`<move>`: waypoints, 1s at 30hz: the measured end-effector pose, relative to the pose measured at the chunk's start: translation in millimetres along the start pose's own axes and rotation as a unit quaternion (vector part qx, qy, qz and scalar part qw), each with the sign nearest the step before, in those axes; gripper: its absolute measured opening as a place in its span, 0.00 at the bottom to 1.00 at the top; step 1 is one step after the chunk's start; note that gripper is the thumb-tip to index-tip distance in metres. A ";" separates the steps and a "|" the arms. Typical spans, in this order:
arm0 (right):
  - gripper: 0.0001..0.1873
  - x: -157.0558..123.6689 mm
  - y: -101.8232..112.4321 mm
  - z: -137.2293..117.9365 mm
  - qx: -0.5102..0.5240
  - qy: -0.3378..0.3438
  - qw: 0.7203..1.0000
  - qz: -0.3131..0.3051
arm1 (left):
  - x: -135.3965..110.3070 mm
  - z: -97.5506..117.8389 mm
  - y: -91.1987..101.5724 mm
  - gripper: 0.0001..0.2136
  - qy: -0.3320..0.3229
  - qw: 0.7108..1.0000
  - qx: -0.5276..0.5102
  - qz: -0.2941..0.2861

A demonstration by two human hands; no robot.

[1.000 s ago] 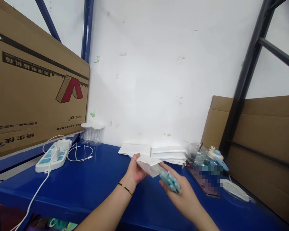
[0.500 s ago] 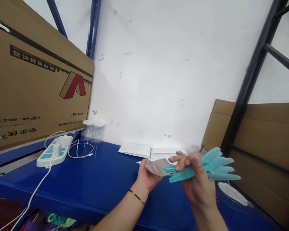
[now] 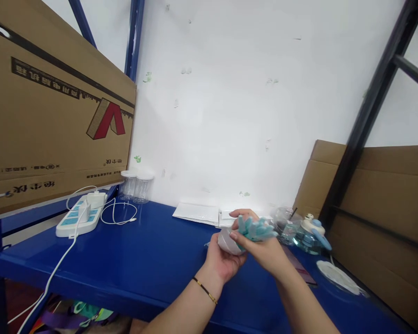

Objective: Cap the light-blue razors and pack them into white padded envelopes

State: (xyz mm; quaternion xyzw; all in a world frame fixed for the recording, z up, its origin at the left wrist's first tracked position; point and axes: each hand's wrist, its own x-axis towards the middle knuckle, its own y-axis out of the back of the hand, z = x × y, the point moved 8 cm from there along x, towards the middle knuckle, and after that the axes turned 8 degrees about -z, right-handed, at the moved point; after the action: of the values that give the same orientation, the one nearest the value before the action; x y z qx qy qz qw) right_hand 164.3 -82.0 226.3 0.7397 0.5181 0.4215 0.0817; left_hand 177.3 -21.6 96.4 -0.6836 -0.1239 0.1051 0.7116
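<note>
My left hand (image 3: 225,262) is wrapped round a small pale, see-through plastic bag (image 3: 228,242). My right hand (image 3: 261,253) grips a bundle of slim teal pieces (image 3: 256,228), whose exact kind I cannot make out. The lower ends of the bundle are at the bag's mouth and look partly inside it, while the other ends fan out to the upper right. Both hands meet above the blue table (image 3: 153,260). My fingers hide part of the bag and the bundle.
Flat white packets (image 3: 197,214) lie by the wall. At left are a power strip (image 3: 81,215) with cables and two lidded clear jars (image 3: 142,188). A bottle with a blue handle (image 3: 311,236), a white disc (image 3: 337,277) and cardboard (image 3: 386,208) are at right.
My right hand has turned and moved left, bringing the teal bundle to the bag's mouth. The bag is more upright and rounded. The bottle at right has come into view.
</note>
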 end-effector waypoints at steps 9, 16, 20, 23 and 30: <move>0.11 19.7 -1.9 -2.9 -0.046 0.022 0.998 -0.045 | 2.0 5.7 -4.6 0.08 -0.012 0.999 -0.043 0.012; 0.29 12.6 -0.2 4.8 -0.028 0.021 0.998 -0.055 | 0.9 12.5 -4.2 0.08 -0.015 0.999 -0.017 0.029; 0.31 -0.5 -3.0 5.5 -0.113 0.043 0.991 -0.055 | -3.3 14.2 -5.3 0.06 -0.024 0.999 0.015 0.038; 0.24 -7.1 -7.3 9.5 -0.159 0.088 0.982 -0.046 | -6.5 14.6 -9.5 0.08 -0.042 0.999 0.005 0.027; 0.22 -11.2 -2.6 8.5 -0.229 0.168 0.959 0.003 | -12.5 13.6 1.9 0.22 -0.040 0.997 -0.054 0.042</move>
State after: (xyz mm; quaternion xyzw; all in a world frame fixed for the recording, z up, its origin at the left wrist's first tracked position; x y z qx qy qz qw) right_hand 167.3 -87.6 213.4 0.6211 0.4121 0.6473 0.1593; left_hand 161.1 -12.6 94.5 -0.7210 -0.1285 0.1554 0.6630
